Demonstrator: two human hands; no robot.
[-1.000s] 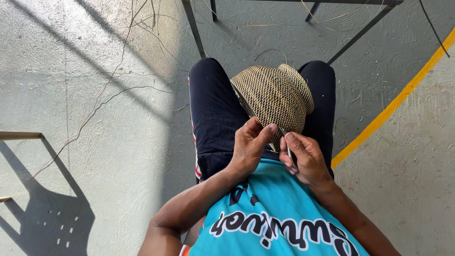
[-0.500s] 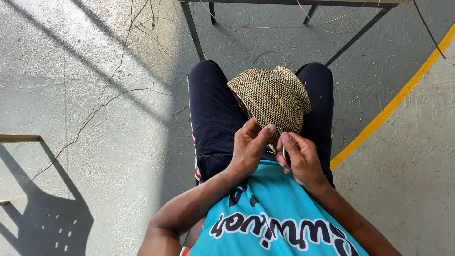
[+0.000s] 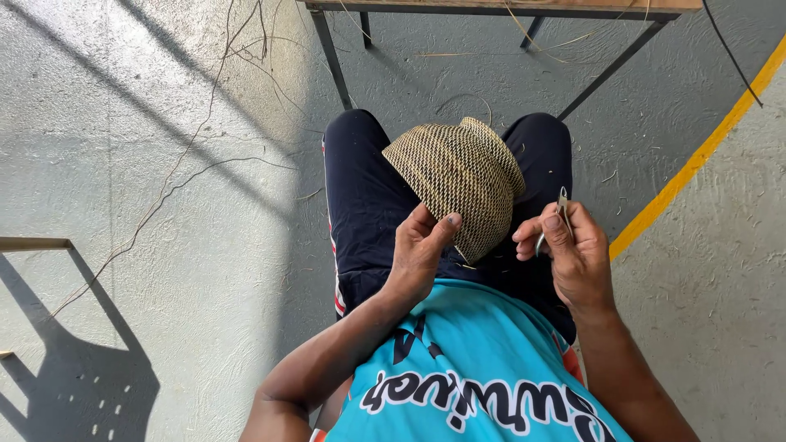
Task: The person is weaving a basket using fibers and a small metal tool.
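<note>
Down on the lap of the seated person sits a woven basket [image 3: 455,182], dome-shaped and resting across the dark trousers [image 3: 368,205]. Its closed, rounded end points away toward the table [image 3: 508,6] and the rim faces back toward the body, so the long axis runs roughly from the belly out to the knees, tilted a bit to the person's left. The weave is tight, tan fibre flecked with dark strands, kind of a herringbone look, matte and stiff.

Concrete floor [image 3: 123,164] all around is rough and pale, with a yellow painted stripe [image 3: 696,164] on the right and loose dry fibres [image 3: 196,139] lying about.

Left hand [image 3: 419,250] has its fingers curled onto the basket's near rim, thumb pressed on the weave. Right hand [image 3: 573,245] is just beside the basket, not touching it, fingers pinched narrow around a small metal tool [image 3: 557,214], thin and shiny, with its tip pointing up.
</note>
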